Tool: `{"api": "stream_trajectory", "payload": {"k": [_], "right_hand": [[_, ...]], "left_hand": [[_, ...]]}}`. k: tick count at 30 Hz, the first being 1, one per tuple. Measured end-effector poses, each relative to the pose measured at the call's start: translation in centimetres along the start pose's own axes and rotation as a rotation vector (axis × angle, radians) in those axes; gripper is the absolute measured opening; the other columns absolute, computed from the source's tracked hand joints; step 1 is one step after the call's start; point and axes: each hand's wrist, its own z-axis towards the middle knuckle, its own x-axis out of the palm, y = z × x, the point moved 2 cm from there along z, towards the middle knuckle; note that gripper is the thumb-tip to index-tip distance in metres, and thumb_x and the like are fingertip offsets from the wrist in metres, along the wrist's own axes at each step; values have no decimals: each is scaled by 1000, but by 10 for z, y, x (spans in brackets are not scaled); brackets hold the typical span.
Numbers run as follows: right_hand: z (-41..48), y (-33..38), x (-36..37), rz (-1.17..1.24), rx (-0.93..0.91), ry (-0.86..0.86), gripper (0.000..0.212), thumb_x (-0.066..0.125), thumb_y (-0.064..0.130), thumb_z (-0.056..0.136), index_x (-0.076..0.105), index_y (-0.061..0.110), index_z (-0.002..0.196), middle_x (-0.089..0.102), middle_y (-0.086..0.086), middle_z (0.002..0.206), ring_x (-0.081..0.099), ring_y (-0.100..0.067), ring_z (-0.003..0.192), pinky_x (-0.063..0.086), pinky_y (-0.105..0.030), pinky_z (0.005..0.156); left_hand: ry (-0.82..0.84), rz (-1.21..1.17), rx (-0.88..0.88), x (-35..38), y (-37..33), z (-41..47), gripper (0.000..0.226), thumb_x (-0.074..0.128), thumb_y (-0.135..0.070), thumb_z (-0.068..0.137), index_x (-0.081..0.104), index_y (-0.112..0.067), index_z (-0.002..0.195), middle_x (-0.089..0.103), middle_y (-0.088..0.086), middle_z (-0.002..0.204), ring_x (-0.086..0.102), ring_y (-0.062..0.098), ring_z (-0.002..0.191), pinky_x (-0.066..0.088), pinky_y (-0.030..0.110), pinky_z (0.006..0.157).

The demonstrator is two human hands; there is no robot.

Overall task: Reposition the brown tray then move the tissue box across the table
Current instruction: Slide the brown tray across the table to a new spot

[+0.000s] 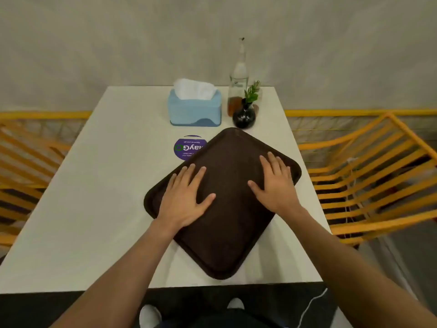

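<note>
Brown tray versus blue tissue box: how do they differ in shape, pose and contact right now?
The flat brown plastic tray is low and wide; the light blue tissue box is a tall block with white tissue sticking out the top. The tray lies skewed, corner pointing away; the box sits square to the table edge. Both hands, left and right, press flat on the tray; the box is untouched. Both rest on the white table.

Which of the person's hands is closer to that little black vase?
The right hand. It lies flat on the brown tray, just this side of the black vase. The left hand rests farther left on the tray, more distant.
</note>
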Motion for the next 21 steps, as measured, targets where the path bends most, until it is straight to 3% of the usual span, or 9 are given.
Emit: {"api": "stream_trajectory", "payload": {"k": [5, 10, 17, 21], "right_hand": [[-27, -13, 31, -115, 88, 136, 81, 31, 70, 95, 20, 22, 159, 13, -7, 168, 9, -33, 153, 0, -52, 121], [-28, -15, 34, -162, 69, 170, 82, 17, 72, 95, 27, 20, 158, 22, -9, 166, 15, -33, 152, -4, -50, 121], [-11, -2, 36, -207, -67, 227, 84, 12, 75, 94, 23, 24, 160, 17, -3, 168, 10, -29, 154, -7, -47, 122], [5, 21, 38, -191, -184, 245, 80, 15, 73, 96, 25, 25, 159, 18, 1, 167, 6, -22, 154, -11, -45, 122]], "left_hand": [[139, 133, 39, 29, 3, -7, 82, 12, -81, 91, 6, -38, 161, 5, 4, 171, 0, 24, 157, -2, 44, 125], [204, 114, -10, 39, 4, -18, 84, 6, -83, 88, 3, -41, 160, 2, 0, 171, -3, 22, 157, 1, 46, 126], [193, 173, -119, 26, 5, -39, 83, 9, -80, 90, 15, -37, 160, 17, 5, 169, 15, 29, 154, 19, 52, 122], [167, 212, -145, 9, 23, -48, 75, 24, -71, 92, 37, -30, 153, 43, 7, 154, 41, 32, 137, 38, 49, 109]]}}
